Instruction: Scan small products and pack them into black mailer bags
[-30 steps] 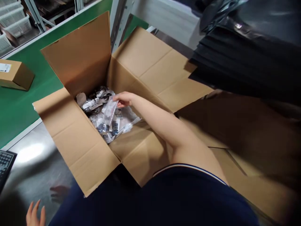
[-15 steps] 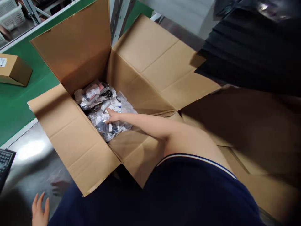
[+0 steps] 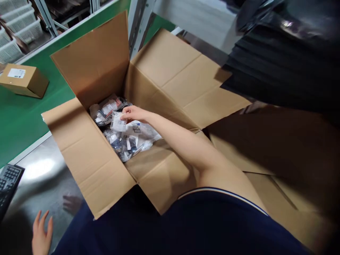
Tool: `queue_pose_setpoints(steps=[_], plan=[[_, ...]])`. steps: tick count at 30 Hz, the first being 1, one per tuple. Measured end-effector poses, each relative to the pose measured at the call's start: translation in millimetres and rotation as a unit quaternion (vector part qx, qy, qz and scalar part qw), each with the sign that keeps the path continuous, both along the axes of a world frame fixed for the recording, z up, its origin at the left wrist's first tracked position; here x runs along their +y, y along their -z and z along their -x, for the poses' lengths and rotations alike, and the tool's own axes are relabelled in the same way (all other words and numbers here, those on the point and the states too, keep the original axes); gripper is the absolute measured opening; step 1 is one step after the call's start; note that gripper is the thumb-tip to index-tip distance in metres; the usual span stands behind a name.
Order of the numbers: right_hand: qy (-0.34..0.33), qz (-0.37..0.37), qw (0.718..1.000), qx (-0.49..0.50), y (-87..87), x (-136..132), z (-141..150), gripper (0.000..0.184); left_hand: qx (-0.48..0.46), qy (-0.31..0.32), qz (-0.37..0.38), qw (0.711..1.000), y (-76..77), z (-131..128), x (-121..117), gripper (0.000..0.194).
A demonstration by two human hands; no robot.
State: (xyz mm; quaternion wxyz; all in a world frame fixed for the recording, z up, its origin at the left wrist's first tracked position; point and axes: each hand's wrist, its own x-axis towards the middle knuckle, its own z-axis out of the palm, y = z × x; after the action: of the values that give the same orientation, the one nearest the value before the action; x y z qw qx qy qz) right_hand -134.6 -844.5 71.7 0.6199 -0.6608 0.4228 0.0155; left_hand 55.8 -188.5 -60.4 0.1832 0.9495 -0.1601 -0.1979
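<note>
Inside the box (image 3: 85,156), the right hand (image 3: 134,114) is pinching a clear packet (image 3: 118,122) over the pile of bags (image 3: 130,142); half a second ago it was reaching among them. Left of the box, the left hand (image 3: 41,234) is keeping its fingers loosely apart.

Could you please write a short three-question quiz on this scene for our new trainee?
1. True or false: the right hand holds a clear packet in the open cardboard box.
2. Which of these is nearest the left hand: A) white baskets, B) keyboard, C) black stack?
3. Fill in: the small labelled carton rests on a ____ surface.
Key: 1 true; 2 B; 3 green.
</note>
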Motion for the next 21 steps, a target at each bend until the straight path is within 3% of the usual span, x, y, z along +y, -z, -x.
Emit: queue_pose_setpoints(steps=[2, 4, 7, 9, 10, 12, 14, 15, 18, 19, 21], plan=[[0.065, 0.006, 0.995, -0.076, -36.4, -1, 2, 0.043, -0.054, 0.018, 0.035, 0.998, -10.0, -12, -4, 0.044], [0.085, 0.023, 0.986, -0.143, -70.3, 15, 7, 0.046, -0.119, 0.041, 0.082, 0.989, -25.6, -27, -19, 0.043], [0.055, 0.071, 0.972, -0.219, -107.3, 67, 13, 0.05, -0.207, 0.062, 0.208, 0.954, -63.1, -43, -65, 0.036], [0.025, 0.12, 0.957, -0.262, -119.5, 111, 12, 0.041, -0.236, 0.06, 0.319, 0.916, -95.9, -42, -102, 0.029], [0.007, 0.147, 0.947, -0.286, -121.7, 135, 9, 0.035, -0.231, 0.081, 0.365, 0.898, -112.9, -38, -120, 0.026], [-0.037, 0.214, 0.912, -0.349, -119.3, 183, 1, 0.02, -0.202, 0.18, 0.435, 0.859, -143.7, -25, -150, 0.025], [-0.097, 0.3, 0.845, -0.431, -110.3, 231, -11, 0.007, -0.243, 0.243, 0.487, 0.803, -164.4, -13, -165, 0.043], [-0.127, 0.347, 0.798, -0.476, -104.4, 254, -18, 0.012, -0.288, 0.258, 0.5, 0.775, -169.4, -9, -166, 0.048], [-0.185, 0.447, 0.666, -0.568, -86.5, 319, -37, 0.032, -0.392, 0.306, 0.496, 0.712, -164.7, -9, -143, 0.037], [-0.192, 0.461, 0.642, -0.582, -81.2, 339, -43, 0.037, -0.408, 0.327, 0.486, 0.7, -158.7, -12, -128, 0.029], [-0.194, 0.466, 0.631, -0.588, -72.0, 376, -54, 0.044, -0.442, 0.356, 0.471, 0.676, -144.8, -21, -90, 0.018]])
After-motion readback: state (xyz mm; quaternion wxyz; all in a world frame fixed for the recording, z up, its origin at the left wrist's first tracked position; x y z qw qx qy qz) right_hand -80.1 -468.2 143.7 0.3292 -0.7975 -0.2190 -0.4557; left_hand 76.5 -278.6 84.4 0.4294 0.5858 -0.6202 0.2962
